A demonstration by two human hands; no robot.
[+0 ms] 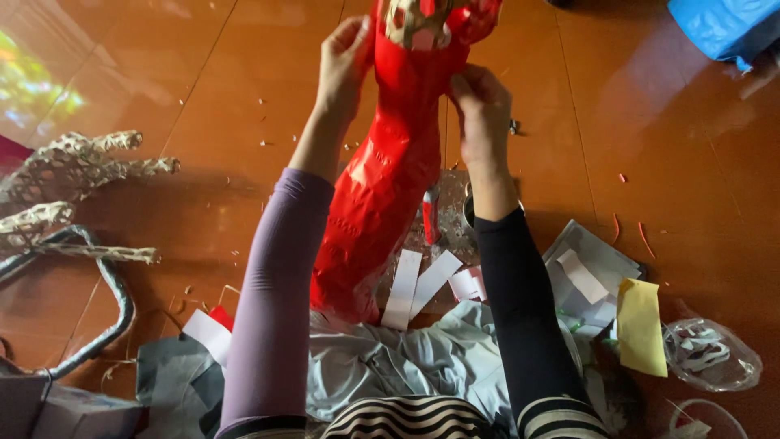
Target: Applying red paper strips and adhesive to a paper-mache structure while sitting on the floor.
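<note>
Fingers of the right hand (481, 104) pinch the red paper skin of a tall red paper-covered figure (382, 187), at its right flank just below the top. The left hand (341, 69) wraps around the opposite flank, fingers closed against it. The figure stands between the two forearms, its long axis running from the lap up and away toward the top of the view, leaning slightly right; both hands sit near its upper end. White paper strips (418, 284) lie beside its base, and a woven bamboo frame (73, 175) rests well apart to the left.
</note>
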